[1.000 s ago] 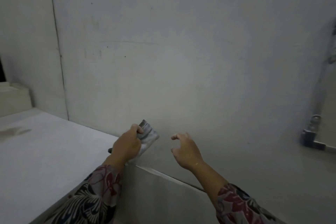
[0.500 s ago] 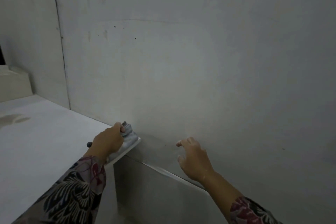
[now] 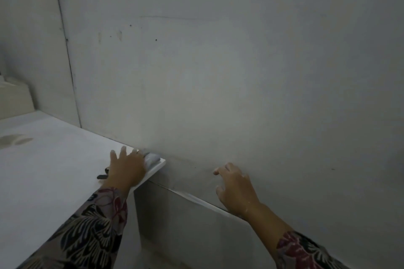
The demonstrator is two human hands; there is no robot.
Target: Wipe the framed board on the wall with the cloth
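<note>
The framed board [image 3: 218, 76] is a large pale grey panel that fills the wall ahead; its thin lower frame edge [image 3: 196, 198] slants down to the right. The grey cloth [image 3: 152, 158] lies bunched on the far right corner of the white table top [image 3: 43, 170], close to the board. My left hand [image 3: 127, 168] rests flat on the cloth's near part with its fingers spread. My right hand [image 3: 236, 190] hovers at the board's lower edge with its fingers loosely curled and nothing in it.
A small dark object [image 3: 102, 176] pokes out from under my left hand on the table. A dark stain [image 3: 15, 139] marks the table at the left. A pale stepped block [image 3: 15, 98] stands at the far left. A plain wall panel [image 3: 185, 225] runs below the board.
My left hand has carried the cloth down from in front of the board onto the table corner and spread its fingers over it. My right hand has stayed near the board's lower edge.
</note>
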